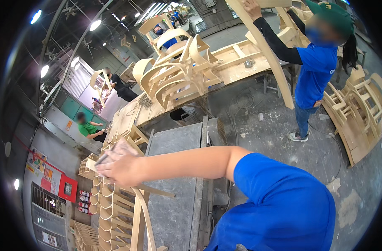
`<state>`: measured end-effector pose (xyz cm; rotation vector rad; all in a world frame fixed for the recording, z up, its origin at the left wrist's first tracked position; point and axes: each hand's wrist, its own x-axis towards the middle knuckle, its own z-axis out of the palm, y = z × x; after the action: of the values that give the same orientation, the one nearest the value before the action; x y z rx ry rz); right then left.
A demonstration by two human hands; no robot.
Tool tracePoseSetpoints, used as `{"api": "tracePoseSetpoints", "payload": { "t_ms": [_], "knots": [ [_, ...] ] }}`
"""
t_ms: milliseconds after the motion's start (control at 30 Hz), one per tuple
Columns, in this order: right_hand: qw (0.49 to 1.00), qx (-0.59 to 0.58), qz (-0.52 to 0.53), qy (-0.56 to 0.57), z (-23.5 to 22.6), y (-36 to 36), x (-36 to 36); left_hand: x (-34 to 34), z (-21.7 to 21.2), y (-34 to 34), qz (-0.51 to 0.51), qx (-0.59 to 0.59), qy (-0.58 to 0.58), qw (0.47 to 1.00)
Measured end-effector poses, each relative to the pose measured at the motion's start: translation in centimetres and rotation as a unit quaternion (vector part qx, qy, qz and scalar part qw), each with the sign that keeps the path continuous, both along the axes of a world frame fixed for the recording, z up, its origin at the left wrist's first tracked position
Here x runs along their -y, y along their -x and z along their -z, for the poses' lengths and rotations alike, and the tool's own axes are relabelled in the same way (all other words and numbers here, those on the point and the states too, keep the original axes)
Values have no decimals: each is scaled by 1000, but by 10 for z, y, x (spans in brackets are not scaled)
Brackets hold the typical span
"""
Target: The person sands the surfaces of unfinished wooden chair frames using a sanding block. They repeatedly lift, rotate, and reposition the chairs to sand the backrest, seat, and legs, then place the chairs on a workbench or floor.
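My right arm, in a blue sleeve, reaches across to the left. My right hand (122,167) is smeared by motion, its fingers bent around a thin, dark-edged flat piece (102,159) that I cannot make out. The hand is over the upper end of a pale wooden chair frame (137,221) with a curved member. Beside and below the hand runs a row of curved wooden chair parts (106,224), lined up closely. Another pale wooden strip (159,190) sticks out under my wrist. My left hand is out of view.
A grey-topped bench (170,146) stands beside my forearm. Behind it, a long wooden table (241,73) carries stacked chair frames (178,69). At the right, a co-worker (318,62) in blue handles a chair frame; more chairs (364,100) stand behind. A person in green (88,127) works at the left.
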<state>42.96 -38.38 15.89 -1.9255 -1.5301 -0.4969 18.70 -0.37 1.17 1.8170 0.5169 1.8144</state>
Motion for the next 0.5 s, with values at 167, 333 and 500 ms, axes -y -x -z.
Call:
{"api": "tracePoseSetpoints", "payload": {
  "t_ms": [167, 333, 500],
  "knots": [
    [999, -45, -18, -8, 9, 10, 26, -3, 0, 1, 0, 0, 9, 1000],
    [997, -76, -13, 19, -6, 17, 27, -2, -2, -2, 3, -3, 8, 1000],
    [991, -81, -63, 84, 9, 32, 73, -5, -5, -3, 5, -1, 10, 1000]
  ]
}}
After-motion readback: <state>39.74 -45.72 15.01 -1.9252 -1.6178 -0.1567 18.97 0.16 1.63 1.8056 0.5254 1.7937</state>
